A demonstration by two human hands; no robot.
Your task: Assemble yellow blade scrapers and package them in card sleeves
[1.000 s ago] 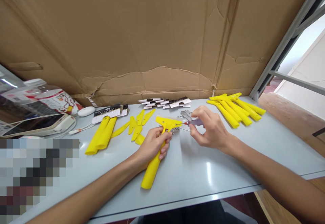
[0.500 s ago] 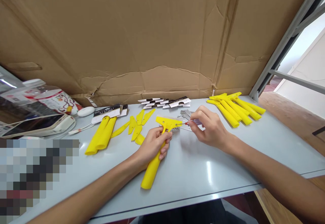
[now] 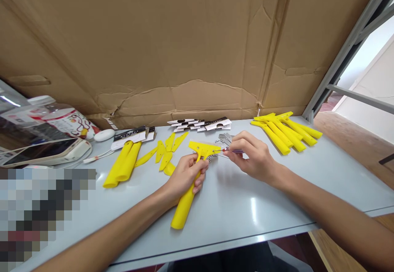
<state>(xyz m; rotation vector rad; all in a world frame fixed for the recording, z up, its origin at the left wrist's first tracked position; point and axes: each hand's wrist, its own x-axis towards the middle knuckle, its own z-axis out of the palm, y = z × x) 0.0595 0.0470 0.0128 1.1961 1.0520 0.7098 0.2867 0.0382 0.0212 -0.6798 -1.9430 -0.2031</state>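
My left hand (image 3: 188, 174) is wrapped round the neck of a yellow plastic scraper handle (image 3: 183, 210), whose wide head points away from me. In my right hand (image 3: 250, 155) I pinch a small screwdriver (image 3: 229, 150) with a red collar and a purplish grip. Its thin shaft lies level, and the tip meets the right part of the scraper's head. Metal blades (image 3: 225, 139) and several small screws lie just behind, partly hidden by my right hand. To the left are several loose flat yellow pieces (image 3: 166, 155).
Yellow handles (image 3: 123, 165) lie at left, and several assembled-looking yellow scrapers (image 3: 281, 130) at right. Black-and-white cards (image 3: 200, 124) rest against the large cardboard (image 3: 191, 50) at the back. A phone (image 3: 49, 153), a white cable and a plastic bottle (image 3: 67, 118) occupy the left end.
My right hand has shifted slightly, its fingers turned a little round the screwdriver and closer to the scraper's head. My left hand and the scraper stay in place.
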